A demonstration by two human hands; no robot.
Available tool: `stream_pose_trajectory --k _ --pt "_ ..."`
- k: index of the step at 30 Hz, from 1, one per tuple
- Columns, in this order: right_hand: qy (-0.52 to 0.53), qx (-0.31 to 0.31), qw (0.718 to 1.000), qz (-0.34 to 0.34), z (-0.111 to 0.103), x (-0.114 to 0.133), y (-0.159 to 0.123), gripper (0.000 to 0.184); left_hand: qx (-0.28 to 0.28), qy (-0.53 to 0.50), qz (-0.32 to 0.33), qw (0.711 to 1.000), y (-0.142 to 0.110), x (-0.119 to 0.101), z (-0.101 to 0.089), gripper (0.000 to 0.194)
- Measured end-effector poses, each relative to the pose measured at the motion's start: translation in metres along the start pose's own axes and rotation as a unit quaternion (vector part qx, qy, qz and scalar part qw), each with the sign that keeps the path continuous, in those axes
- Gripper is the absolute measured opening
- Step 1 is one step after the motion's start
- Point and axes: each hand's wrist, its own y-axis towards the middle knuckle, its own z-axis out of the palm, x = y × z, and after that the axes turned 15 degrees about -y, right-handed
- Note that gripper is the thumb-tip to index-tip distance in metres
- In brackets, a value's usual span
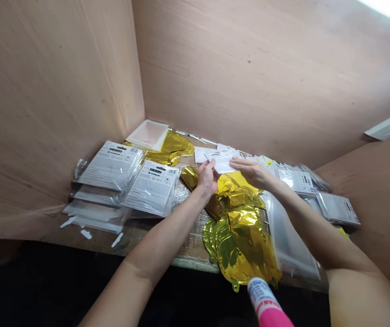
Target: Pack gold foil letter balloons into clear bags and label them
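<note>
A flat, white printed card (225, 165) is held above crinkled, glossy gold foil (246, 236). The left hand's fingers (210, 164) are closed on the card's left side; the right hand's fingers (241, 162) lie straight against its right edge, and whether they grip cannot be told. Smooth plywood walls (236, 81) border the desk (195, 249) left, back and right; the foil's rounded end overhangs the front edge. A narrow desk strip shows between foil and two stacks of packs (152, 188) in clear plastic. Three white tabs (86, 234) lie front left.
</note>
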Motion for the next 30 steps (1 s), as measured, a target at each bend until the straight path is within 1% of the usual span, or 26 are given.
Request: stream_pose_trajectory --k 1,2,3,4,5,6,7,9,10,12,14,16,17,19,20,21,22,23,24,25,26,27,29,30 --pt "0.026 0.015 0.999 0.026 0.0 0.002 -0.01 0.042 -0.016 0.03 0.034 0.999 0.001 0.004 -0.003 0.036" --pt "0.045 0.025 0.997 0.066 0.0 0.002 -0.013 0.045 -0.032 0.056 0.067 0.996 0.001 0.009 -0.006 0.037" --pt "0.049 0.033 0.991 0.12 0.001 -0.002 -0.01 0.047 -0.045 0.079 0.094 0.991 0.001 0.014 -0.01 0.038" --pt "0.039 0.044 0.981 0.187 0.002 -0.009 0.0 0.048 -0.056 0.097 0.115 0.987 0.001 0.018 -0.014 0.039" --pt "0.015 0.054 0.965 0.258 0.005 -0.018 0.012 0.047 -0.063 0.112 0.128 0.983 0.001 0.021 -0.018 0.039" --pt "-0.016 0.08 0.944 0.319 0.008 -0.028 0.026 0.044 -0.07 0.124 0.138 0.98 0.001 0.024 -0.021 0.039" --pt "-0.038 0.104 0.925 0.363 0.012 -0.037 0.039 0.041 -0.079 0.133 0.149 0.977 0.002 0.025 -0.024 0.039" --pt "-0.053 0.121 0.904 0.406 0.021 -0.05 0.059 0.036 -0.098 0.15 0.167 0.97 0.002 0.026 -0.03 0.039" --pt "-0.049 0.117 0.902 0.412 0.026 -0.054 0.063 0.033 -0.107 0.163 0.17 0.966 0.002 0.027 -0.032 0.039" --pt "-0.038 0.109 0.903 0.414 0.034 -0.053 0.061 0.03 -0.125 0.194 0.161 0.96 0.002 0.029 -0.037 0.041" --pt "-0.014 0.101 0.909 0.405 0.039 -0.048 0.051 0.029 -0.136 0.22 0.145 0.955 0.0 0.031 -0.04 0.042" --pt "0.023 0.063 0.919 0.389 0.04 -0.046 0.045 0.026 -0.128 0.22 0.133 0.958 -0.001 0.032 -0.04 0.043" --pt "0.04 0.037 0.923 0.381 0.037 -0.048 0.045 0.026 -0.115 0.211 0.127 0.962 -0.001 0.032 -0.038 0.042" --pt "0.052 -0.011 0.924 0.378 0.025 -0.06 0.053 0.03 -0.078 0.193 0.119 0.971 -0.002 0.029 -0.034 0.037" --pt "0.043 -0.046 0.92 0.387 0.016 -0.067 0.059 0.034 -0.057 0.186 0.119 0.974 -0.002 0.027 -0.032 0.034" --pt "0.035 -0.096 0.912 0.396 0.006 -0.075 0.064 0.039 -0.038 0.183 0.123 0.975 -0.002 0.025 -0.029 0.031" --pt "0.036 -0.16 0.9 0.403 -0.005 -0.08 0.067 0.043 -0.022 0.179 0.132 0.975 -0.003 0.023 -0.027 0.029" --pt "0.054 -0.224 0.886 0.402 -0.015 -0.083 0.067 0.048 -0.011 0.174 0.142 0.974 -0.004 0.022 -0.026 0.029" --pt "0.093 -0.271 0.874 0.392 -0.023 -0.08 0.063 0.052 -0.003 0.166 0.152 0.974 -0.004 0.021 -0.024 0.03" --pt "0.151 -0.284 0.87 0.373 -0.028 -0.073 0.055 0.056 0.004 0.155 0.156 0.975 -0.005 0.02 -0.024 0.03" --pt "0.219 -0.256 0.875 0.349 -0.029 -0.061 0.044 0.059 0.01 0.141 0.156 0.978 -0.006 0.021 -0.023 0.029" --pt "0.284 -0.196 0.88 0.326 -0.026 -0.046 0.032 0.061 0.017 0.125 0.15 0.981 -0.008 0.023 -0.023 0.026" --pt "0.366 -0.044 0.882 0.292 -0.01 -0.014 0.012 0.062 0.035 0.108 0.128 0.985 -0.01 0.028 -0.024 0.024" --pt "0.375 0.019 0.882 0.284 -0.001 -0.001 0.007 0.06 0.041 0.11 0.121 0.986 -0.012 0.031 -0.025 0.027"
